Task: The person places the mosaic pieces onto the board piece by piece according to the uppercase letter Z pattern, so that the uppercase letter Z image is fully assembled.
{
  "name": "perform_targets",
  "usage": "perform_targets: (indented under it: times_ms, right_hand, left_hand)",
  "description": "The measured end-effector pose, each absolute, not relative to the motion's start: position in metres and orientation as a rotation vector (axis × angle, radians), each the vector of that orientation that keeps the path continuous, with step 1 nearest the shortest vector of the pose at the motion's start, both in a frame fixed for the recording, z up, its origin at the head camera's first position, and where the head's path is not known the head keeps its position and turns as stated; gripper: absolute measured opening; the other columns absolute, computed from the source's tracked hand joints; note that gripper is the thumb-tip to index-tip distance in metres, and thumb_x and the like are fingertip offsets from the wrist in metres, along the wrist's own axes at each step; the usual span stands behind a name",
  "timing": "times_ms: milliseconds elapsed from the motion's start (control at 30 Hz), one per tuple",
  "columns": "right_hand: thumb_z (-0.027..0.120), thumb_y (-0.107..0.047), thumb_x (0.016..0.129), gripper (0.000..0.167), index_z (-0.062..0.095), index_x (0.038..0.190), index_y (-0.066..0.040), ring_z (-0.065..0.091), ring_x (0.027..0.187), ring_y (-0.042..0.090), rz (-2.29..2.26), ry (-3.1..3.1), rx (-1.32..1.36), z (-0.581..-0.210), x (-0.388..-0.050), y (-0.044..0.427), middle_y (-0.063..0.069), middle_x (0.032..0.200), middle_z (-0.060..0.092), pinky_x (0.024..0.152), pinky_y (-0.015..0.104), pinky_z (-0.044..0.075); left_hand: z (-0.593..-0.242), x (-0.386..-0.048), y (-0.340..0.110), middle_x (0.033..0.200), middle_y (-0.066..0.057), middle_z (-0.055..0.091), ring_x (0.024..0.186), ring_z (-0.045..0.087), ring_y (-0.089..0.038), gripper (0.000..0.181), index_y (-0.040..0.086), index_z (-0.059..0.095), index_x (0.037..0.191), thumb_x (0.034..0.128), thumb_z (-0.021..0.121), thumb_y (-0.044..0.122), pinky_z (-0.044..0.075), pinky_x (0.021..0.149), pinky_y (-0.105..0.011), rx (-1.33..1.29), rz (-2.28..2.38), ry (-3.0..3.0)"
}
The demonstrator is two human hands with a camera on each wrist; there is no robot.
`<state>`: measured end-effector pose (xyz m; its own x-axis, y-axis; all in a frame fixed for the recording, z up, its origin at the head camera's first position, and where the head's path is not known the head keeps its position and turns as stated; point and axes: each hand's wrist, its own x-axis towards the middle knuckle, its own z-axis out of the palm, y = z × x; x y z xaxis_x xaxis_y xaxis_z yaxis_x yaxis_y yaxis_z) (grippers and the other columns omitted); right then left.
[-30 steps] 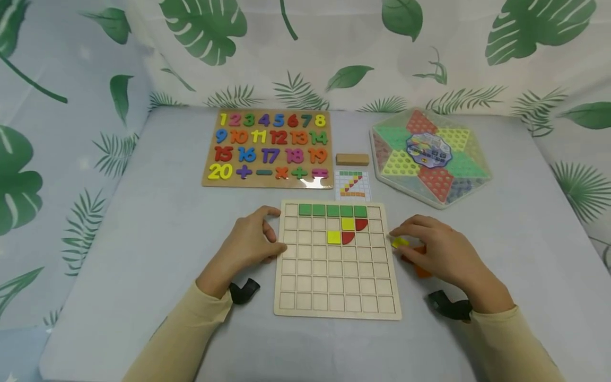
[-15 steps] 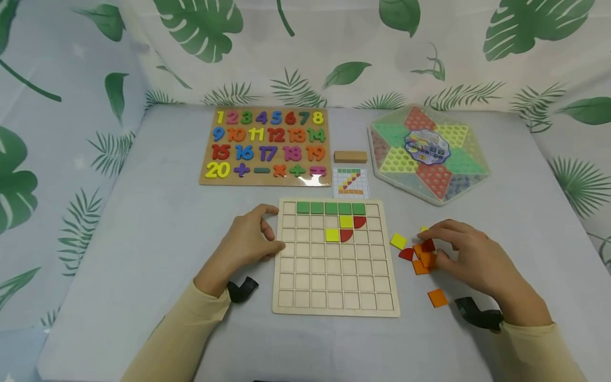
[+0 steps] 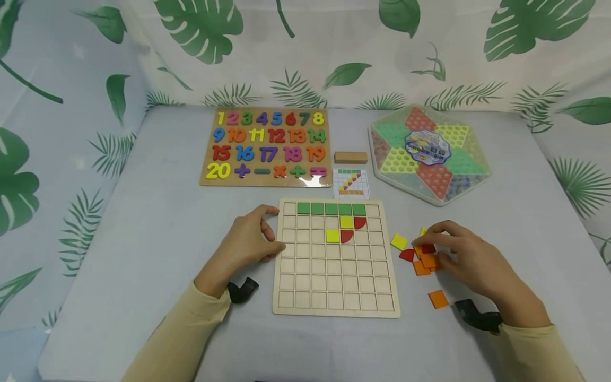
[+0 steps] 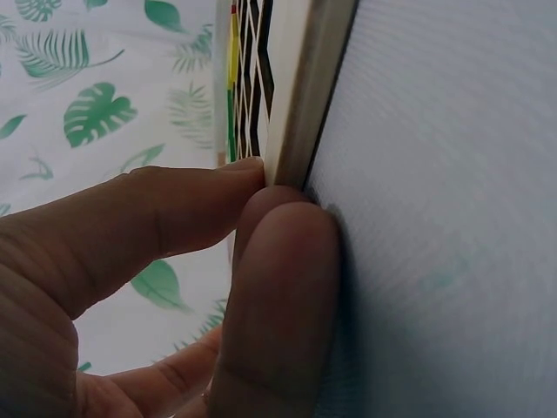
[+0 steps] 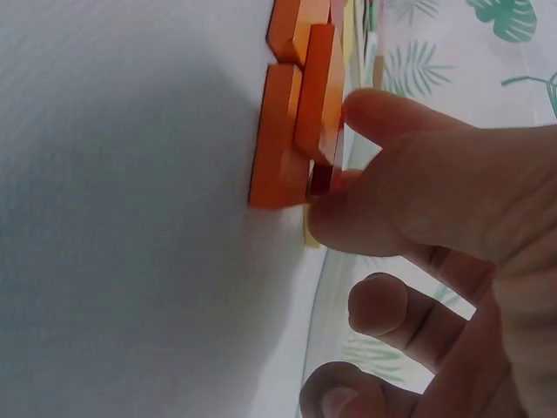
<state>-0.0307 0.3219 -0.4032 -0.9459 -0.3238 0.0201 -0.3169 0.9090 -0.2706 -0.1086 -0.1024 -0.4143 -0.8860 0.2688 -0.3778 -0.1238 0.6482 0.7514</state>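
My left hand (image 3: 248, 236) holds the left edge of a wooden grid board (image 3: 329, 286). In the left wrist view its thumb lies on the board's edge (image 4: 291, 96), with another fingertip close against the side. Green squares (image 3: 331, 208), two yellow squares (image 3: 332, 236) and two red quarter-circles (image 3: 360, 223) sit in the grid. Over a loose pile of orange squares (image 3: 429, 261) hovers my right hand (image 3: 470, 260), index finger and thumb spread apart. A red piece (image 3: 428, 248) shows between them, partly hidden; whether they touch it I cannot tell.
Beside the pile lie a yellow square (image 3: 399, 242), a red quarter-circle (image 3: 407, 255) and a separate orange square (image 3: 438, 299). Behind the board are a pattern card (image 3: 351, 183), a wooden bar (image 3: 350, 157), a number puzzle (image 3: 267, 179) and a hexagonal game box (image 3: 429, 148).
My right hand has drawn back rightward from the board's edge to the pile, uncovering loose pieces. Its index finger has since lowered slightly. The left hand keeps its hold on the board.
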Motion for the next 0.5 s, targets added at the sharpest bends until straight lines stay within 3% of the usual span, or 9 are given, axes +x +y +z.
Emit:
perform_targets:
  times_ms: [100, 233, 500]
  right_hand:
    - [0.082, 0.003, 0.078, 0.043, 0.079, 0.109, -0.027, 0.067, 0.094, 0.022, -0.4, 3.051, -0.537, -0.4031, -0.0315, 0.32, 0.0, 0.114, 0.064, 0.063, 0.031, 0.055]
    - [0.085, -0.002, 0.079, 0.037, 0.08, 0.108, -0.025, 0.066, 0.09, 0.019, -0.396, 3.067, -0.532, -0.402, -0.0319, 0.3184, -0.002, 0.109, 0.065, 0.064, 0.033, 0.056]
    - [0.086, -0.016, 0.083, 0.037, 0.076, 0.118, -0.022, 0.062, 0.081, 0.012, -0.397, 3.058, -0.444, -0.403, -0.0332, 0.3179, -0.008, 0.097, 0.069, 0.06, 0.03, 0.048]
  left_hand:
    - [-0.4139, -0.1082, -0.1024, 0.088, -0.007, 0.066, 0.058, 0.067, -0.013, 0.076, 0.01, 0.049, 0.147, 0.0806, 0.087, 0.011, 0.055, 0.056, -0.027, 0.118, 1.149, 2.406]
    - [-0.413, -0.1081, -0.1024, 0.088, -0.007, 0.066, 0.058, 0.067, -0.013, 0.076, 0.009, 0.049, 0.147, 0.0807, 0.087, 0.011, 0.055, 0.056, -0.027, 0.121, 1.152, 2.405]
    - [-0.4131, -0.1083, -0.1024, 0.088, -0.007, 0.066, 0.059, 0.068, -0.013, 0.077, 0.009, 0.049, 0.147, 0.08, 0.087, 0.01, 0.055, 0.056, -0.027, 0.114, 1.165, 2.396]
